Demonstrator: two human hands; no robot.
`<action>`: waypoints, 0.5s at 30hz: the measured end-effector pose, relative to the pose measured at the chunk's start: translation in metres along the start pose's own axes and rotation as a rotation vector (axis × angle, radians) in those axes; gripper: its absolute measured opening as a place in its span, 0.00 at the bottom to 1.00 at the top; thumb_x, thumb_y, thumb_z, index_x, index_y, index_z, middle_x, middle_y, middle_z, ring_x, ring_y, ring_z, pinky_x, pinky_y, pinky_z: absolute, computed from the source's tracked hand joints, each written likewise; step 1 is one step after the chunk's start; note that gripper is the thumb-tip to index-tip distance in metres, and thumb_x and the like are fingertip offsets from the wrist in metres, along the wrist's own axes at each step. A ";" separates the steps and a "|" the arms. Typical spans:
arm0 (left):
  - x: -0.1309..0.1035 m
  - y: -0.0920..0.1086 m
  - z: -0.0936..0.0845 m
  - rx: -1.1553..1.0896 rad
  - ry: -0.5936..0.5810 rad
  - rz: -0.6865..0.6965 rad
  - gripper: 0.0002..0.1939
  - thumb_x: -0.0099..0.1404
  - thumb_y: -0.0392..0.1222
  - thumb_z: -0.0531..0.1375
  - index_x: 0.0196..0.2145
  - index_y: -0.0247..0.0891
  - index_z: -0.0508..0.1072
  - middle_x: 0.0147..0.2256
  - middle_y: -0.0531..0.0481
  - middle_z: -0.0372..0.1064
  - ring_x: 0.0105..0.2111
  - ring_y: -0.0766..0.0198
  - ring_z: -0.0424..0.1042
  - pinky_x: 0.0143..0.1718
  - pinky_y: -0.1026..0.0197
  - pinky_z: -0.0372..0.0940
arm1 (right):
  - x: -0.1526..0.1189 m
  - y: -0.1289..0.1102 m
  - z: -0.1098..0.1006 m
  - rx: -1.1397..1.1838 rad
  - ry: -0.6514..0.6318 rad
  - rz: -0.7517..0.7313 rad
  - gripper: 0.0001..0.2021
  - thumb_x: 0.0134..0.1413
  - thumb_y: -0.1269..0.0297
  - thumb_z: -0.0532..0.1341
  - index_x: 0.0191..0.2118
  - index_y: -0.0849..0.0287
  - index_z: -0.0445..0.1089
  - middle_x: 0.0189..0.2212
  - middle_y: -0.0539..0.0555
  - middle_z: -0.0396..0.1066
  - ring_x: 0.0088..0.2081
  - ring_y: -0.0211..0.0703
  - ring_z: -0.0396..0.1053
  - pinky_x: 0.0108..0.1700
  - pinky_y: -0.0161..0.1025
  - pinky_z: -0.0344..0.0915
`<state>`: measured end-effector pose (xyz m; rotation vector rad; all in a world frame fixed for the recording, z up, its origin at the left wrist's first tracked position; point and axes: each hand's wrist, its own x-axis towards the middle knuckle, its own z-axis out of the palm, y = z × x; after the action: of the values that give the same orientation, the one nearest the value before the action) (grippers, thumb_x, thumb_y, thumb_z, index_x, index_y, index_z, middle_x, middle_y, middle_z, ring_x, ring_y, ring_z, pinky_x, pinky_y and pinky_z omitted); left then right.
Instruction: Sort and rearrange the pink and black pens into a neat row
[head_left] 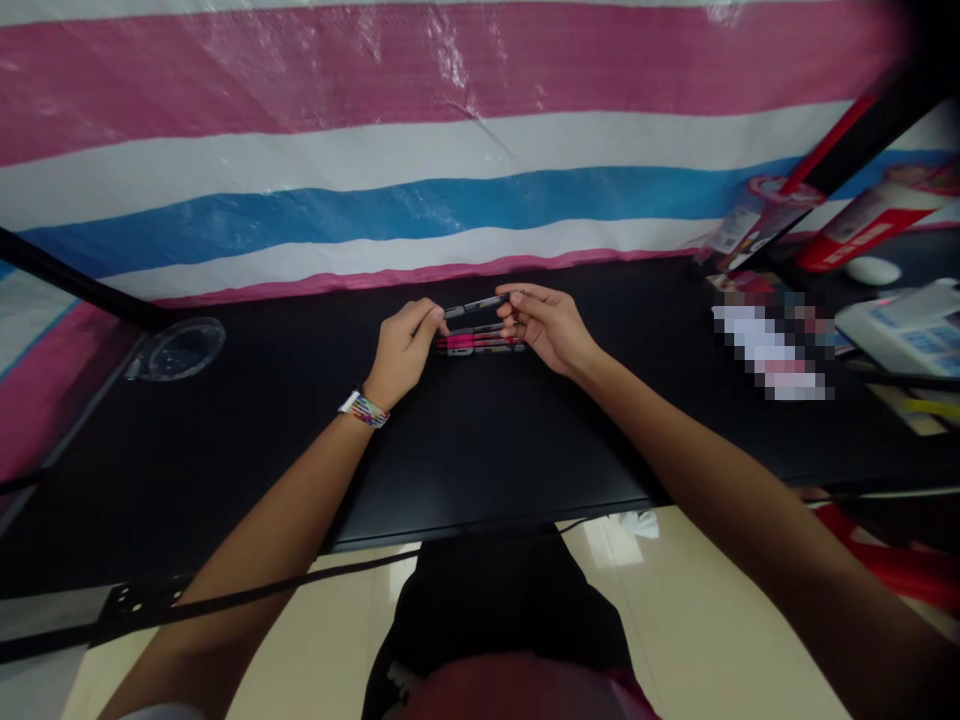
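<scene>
A dark pen point(474, 306) with a clear barrel is held by its two ends, slightly above the desk. My left hand point(406, 343) pinches the left end between thumb and fingers. At the other end, the thumb and forefinger of my right hand point(550, 326) close on the tip. Below the held pen, several more pens point(480, 345) with pink or red and dark parts lie side by side on the black desk point(480, 440). The fingers of my right hand partly cover their right ends. A patterned band circles my left wrist.
On the left lies a round clear plastic lid or dish point(180, 350). A clear canister point(761, 225), a red and white container point(870, 220), a white rounded object point(873, 270) and boxes point(911, 325) crowd the right. A striped sheet point(450, 200) hangs behind the desk.
</scene>
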<state>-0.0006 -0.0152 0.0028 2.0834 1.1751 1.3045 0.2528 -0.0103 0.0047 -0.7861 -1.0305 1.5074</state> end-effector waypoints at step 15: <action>0.005 0.000 0.004 -0.216 0.051 -0.103 0.18 0.72 0.61 0.72 0.41 0.43 0.83 0.38 0.48 0.83 0.39 0.59 0.82 0.46 0.56 0.76 | -0.001 -0.006 -0.005 -0.047 -0.043 -0.044 0.16 0.57 0.52 0.79 0.47 0.53 0.85 0.36 0.52 0.81 0.36 0.42 0.77 0.49 0.48 0.83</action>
<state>0.0037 -0.0113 0.0037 1.8236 1.0940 1.3770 0.2593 -0.0100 0.0079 -0.7624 -1.1114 1.4729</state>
